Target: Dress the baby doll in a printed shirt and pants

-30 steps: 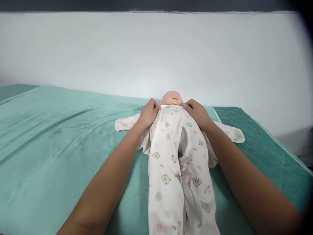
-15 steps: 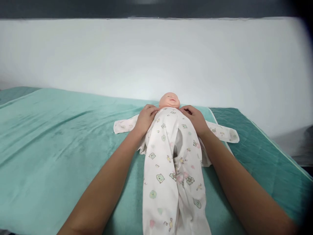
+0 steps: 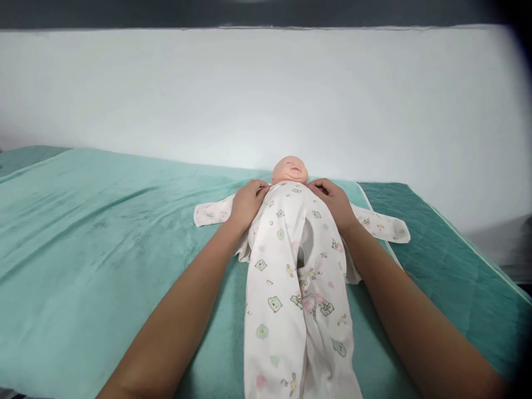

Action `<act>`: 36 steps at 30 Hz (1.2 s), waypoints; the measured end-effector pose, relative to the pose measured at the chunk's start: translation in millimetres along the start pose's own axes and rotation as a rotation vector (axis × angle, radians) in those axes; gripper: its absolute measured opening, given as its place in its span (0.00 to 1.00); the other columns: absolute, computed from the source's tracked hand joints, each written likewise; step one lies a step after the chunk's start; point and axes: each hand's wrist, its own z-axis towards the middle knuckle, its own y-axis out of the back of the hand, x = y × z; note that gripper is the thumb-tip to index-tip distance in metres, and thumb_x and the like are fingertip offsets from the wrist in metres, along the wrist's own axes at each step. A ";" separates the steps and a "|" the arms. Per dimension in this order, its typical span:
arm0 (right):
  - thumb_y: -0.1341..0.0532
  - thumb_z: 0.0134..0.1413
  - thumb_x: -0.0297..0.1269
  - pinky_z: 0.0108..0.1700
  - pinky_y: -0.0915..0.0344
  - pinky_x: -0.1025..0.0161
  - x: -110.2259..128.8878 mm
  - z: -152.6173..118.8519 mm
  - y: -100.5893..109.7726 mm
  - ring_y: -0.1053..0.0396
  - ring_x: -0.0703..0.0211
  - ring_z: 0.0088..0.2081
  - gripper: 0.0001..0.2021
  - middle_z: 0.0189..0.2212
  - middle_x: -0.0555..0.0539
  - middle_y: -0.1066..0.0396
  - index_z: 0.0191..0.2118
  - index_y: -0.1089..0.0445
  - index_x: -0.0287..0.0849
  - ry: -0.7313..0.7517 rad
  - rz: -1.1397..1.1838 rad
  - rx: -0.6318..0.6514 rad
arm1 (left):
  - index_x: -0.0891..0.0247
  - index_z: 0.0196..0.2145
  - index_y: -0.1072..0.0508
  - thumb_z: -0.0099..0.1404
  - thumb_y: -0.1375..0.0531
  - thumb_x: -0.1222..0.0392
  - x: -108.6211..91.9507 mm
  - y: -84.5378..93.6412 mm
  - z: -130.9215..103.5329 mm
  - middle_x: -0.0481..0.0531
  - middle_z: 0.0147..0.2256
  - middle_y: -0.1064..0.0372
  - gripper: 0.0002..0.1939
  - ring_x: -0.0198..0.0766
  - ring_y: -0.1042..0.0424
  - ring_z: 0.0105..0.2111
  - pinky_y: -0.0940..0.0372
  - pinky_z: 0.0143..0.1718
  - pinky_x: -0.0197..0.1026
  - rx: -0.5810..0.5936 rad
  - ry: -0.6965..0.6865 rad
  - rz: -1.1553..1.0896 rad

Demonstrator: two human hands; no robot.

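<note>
A baby doll lies on its back with its bald head towards the wall. White baby pants printed with bears cover its body from the neck down, with a gap at the crotch. A matching baby shirt is under them, its sleeves spread to both sides. My left hand pinches the upper left corner of the pants beside the doll's neck. At the opposite upper corner, my right hand is closed on the same edge. My fingertips are partly hidden.
A light green blanket with a few creases lies under everything. Darker green quilted bedding shows on the right. Behind the doll's head rises a white wall, with a dark band along its top.
The view has shifted very slightly, so the doll and clothes appear a little further right. Both hands keep their hold at the upper edge of the pants.
</note>
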 end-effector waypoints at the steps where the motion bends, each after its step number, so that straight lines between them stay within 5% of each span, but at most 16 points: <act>1: 0.39 0.55 0.46 0.42 0.36 0.59 -0.3 -0.1 0.0 0.32 0.56 0.37 0.11 0.34 0.49 0.25 0.36 0.26 0.44 -0.004 0.002 -0.001 | 0.59 0.39 0.25 0.69 0.47 0.58 0.1 -0.1 -0.1 0.53 0.45 0.25 0.10 0.43 0.28 0.46 0.35 0.47 0.45 -0.002 -0.002 0.003; 28: 0.38 0.55 0.44 0.45 0.36 0.58 -1.0 -1.5 -1.6 0.31 0.55 0.39 0.10 0.36 0.49 0.25 0.37 0.26 0.44 -0.010 0.029 -0.019 | 0.58 0.40 0.25 0.70 0.47 0.57 6.4 -4.2 1.5 0.52 0.45 0.25 0.11 0.43 0.28 0.46 0.36 0.47 0.44 -0.019 -0.026 0.020; 36: 0.41 0.61 0.43 0.55 0.36 0.52 21.1 -33.2 7.2 0.31 0.53 0.50 0.13 0.51 0.46 0.27 0.48 0.27 0.46 0.071 0.051 -0.170 | 0.62 0.48 0.28 0.74 0.51 0.57 15.7 -5.5 -3.9 0.56 0.47 0.26 0.15 0.45 0.30 0.48 0.38 0.50 0.45 -0.097 -0.161 0.187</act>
